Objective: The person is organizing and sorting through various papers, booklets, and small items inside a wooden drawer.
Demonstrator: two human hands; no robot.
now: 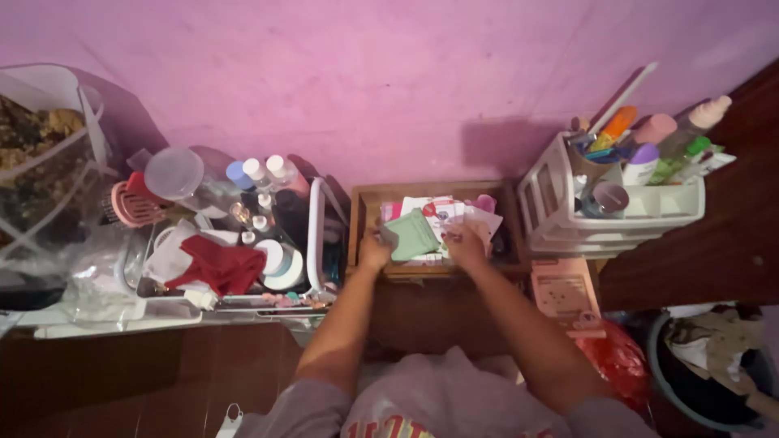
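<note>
A wooden box (pixel 369 197) stands against the pink wall, filled with flat sachets and small packets. My left hand (pixel 373 251) grips a green sachet (pixel 412 235) at the box's front left. At the front right of the box, my right hand (pixel 465 245) rests on the white and pink packets (pixel 445 212), fingers curled over them. Whether it holds one I cannot tell.
A white organiser (pixel 560 211) with bottles, tubes and pens stands right of the box. Left of it is a white basket (pixel 315 235) with bottles, jars, a red cloth (pixel 219 266) and a pink brush. A pink card (pixel 564 294) lies below the organiser.
</note>
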